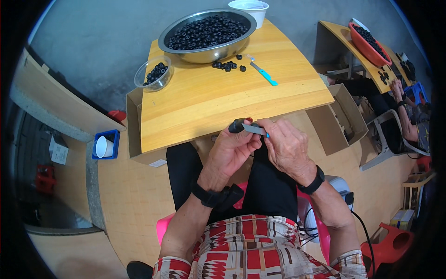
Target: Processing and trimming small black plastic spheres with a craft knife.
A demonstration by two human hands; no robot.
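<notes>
Just off the table's near edge, both my hands are raised close together above my lap. My left hand [230, 153] is closed, its thumb and fingers pinching a small black round part [255, 124]. Something black and tube-like [236, 125] covers or lies at its index finger; I cannot tell which. My right hand [287, 146] is closed around a small knife, its handle mostly hidden, with a bit of blue showing. The flat grey knife blade [253, 129] points left across the black part, near my left thumb.
On the wooden table [223, 102] stand a steel bowl [200, 56] full of black round parts, a clear tub [160, 83] with several, and a white bucket [255, 13]. Loose parts [226, 66] and a turquoise-handled knife [265, 76] lie nearby. Cardboard boxes [332, 135] flank the table. Another person works at right.
</notes>
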